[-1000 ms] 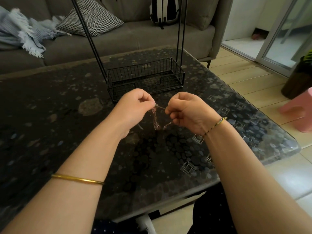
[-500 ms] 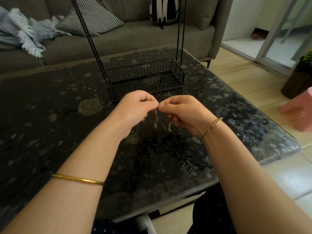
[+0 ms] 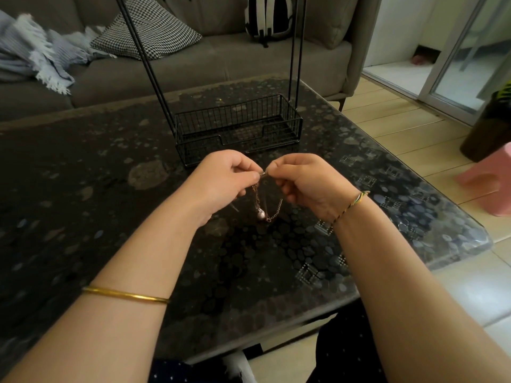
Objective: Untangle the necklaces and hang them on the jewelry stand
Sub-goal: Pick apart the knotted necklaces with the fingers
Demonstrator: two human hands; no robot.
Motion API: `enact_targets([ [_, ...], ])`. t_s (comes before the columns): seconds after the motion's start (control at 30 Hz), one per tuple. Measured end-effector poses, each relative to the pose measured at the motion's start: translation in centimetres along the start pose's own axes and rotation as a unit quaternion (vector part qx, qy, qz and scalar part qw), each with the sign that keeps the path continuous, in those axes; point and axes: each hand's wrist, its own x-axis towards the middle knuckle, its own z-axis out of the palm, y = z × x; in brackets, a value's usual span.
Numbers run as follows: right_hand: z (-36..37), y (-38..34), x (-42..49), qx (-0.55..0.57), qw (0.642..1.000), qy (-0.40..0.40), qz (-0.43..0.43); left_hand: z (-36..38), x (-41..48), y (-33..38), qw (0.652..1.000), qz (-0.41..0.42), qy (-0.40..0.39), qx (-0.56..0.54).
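Observation:
Both my hands are raised over the dark patterned table point(image 3: 110, 217), fingertips almost touching. My left hand point(image 3: 221, 181) and my right hand point(image 3: 301, 183) each pinch the tangled necklaces point(image 3: 262, 208) at the top. Thin gold-coloured chains hang down between the hands, with a small pale bead at the lowest point and a short chain curving up toward my right palm. The black wire jewelry stand point(image 3: 237, 128) is just behind my hands: a basket base with two tall thin uprights running out of the top of the view. Its hanging bar is out of sight.
A grey sofa point(image 3: 221, 67) runs behind the table with a checked cushion point(image 3: 149, 31), a pale blue blanket point(image 3: 36, 56) and a striped bag point(image 3: 269, 17). To the right is tiled floor, a pink stool point(image 3: 489, 178) and a glass sliding door point(image 3: 470, 59).
My hands came together from a small gap until the fingertips meet. The hanging chains now dangle lower and straighter, with the bead showing at the bottom.

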Motion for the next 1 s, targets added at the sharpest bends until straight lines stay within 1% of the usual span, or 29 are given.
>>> enact_targets([
  [0.1, -0.02, 0.02, 0.00, -0.008, 1.000, -0.007, 0.000, 0.08, -0.15, 0.32, 0.999, 0.016, 0.005, 0.039],
  [0.23, -0.17, -0.15, -0.19, -0.033, 0.999, -0.011, -0.012, 0.21, -0.20, 0.57, 0.998, 0.004, 0.008, 0.064],
  [0.3, -0.26, -0.19, -0.28, -0.048, 0.999, -0.014, -0.019, 0.22, -0.14, 0.53, 0.999, -0.010, 0.005, 0.044],
  [0.37, -0.30, -0.12, -0.32, -0.057, 0.998, -0.021, -0.018, 0.20, -0.08, 0.50, 1.000, -0.030, 0.007, 0.000],
  [0.5, -0.46, 0.11, -0.34, -0.084, 0.996, -0.007, -0.004, -0.34, 0.20, 0.51, 0.992, -0.074, 0.056, -0.089],
  [0.63, -0.10, -0.01, -0.49, -0.048, 0.999, 0.009, -0.025, -0.34, -0.02, 0.39, 0.993, -0.081, 0.025, -0.081],
  [0.73, 0.30, -0.22, -0.66, -0.032, 0.999, -0.003, -0.028, -0.10, -0.11, 0.39, 0.995, -0.065, 0.012, -0.077],
  [0.83, 0.45, -0.32, -0.84, -0.037, 0.999, -0.015, -0.031, -0.23, -0.12, 0.25, 0.996, -0.054, 0.010, -0.068],
  [1.0, 0.45, -0.42, -0.87, -0.058, 0.997, 0.003, -0.046, -0.24, -0.10, 0.26, 0.997, -0.042, 0.018, -0.056],
])
